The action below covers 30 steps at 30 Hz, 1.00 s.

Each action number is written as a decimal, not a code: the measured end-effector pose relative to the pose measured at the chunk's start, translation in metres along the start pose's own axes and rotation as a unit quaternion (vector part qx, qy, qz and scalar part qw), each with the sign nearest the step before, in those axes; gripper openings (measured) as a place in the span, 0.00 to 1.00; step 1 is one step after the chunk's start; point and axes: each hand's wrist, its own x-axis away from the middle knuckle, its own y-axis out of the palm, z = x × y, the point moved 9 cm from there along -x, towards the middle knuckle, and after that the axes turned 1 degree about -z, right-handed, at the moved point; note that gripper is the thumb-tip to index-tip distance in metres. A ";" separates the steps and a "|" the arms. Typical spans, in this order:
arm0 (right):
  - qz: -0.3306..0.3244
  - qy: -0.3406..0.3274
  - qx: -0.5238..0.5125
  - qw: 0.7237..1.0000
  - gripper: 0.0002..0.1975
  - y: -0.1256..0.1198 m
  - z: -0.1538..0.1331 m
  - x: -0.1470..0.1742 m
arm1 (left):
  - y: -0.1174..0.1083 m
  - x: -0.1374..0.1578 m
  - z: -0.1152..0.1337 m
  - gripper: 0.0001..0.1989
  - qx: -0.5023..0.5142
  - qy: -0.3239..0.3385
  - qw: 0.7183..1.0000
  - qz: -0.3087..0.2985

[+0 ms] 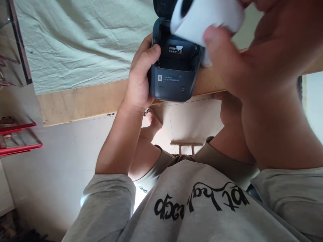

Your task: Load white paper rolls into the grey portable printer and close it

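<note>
A dark label printer (174, 79) is gripped along its left side by my left hand (141, 72), the thumb pressed on its rim. Its lid (165, 8) stands raised, so the roll compartment shows, with a small printed label inside. Above the compartment's upper right, my right hand (234, 57) holds a white paper roll (212, 18) tilted, thumb against its side. The roll's dark core opening faces up and left. Part of a second white, rounded thing (206, 58) peeks out behind the printer's right edge; its kind I cannot make out.
A wooden table edge (83, 104) runs below the printer, with a pale green cloth (85, 43) over the tabletop. Red-edged racks (21, 146) stand at the left. On the floor between my legs is part of a wooden stool (186, 144).
</note>
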 end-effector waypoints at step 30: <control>-0.025 -0.142 0.098 0.985 0.14 0.016 -0.049 0.008 | 0.008 0.003 0.002 0.14 -0.031 0.000 0.999 -0.028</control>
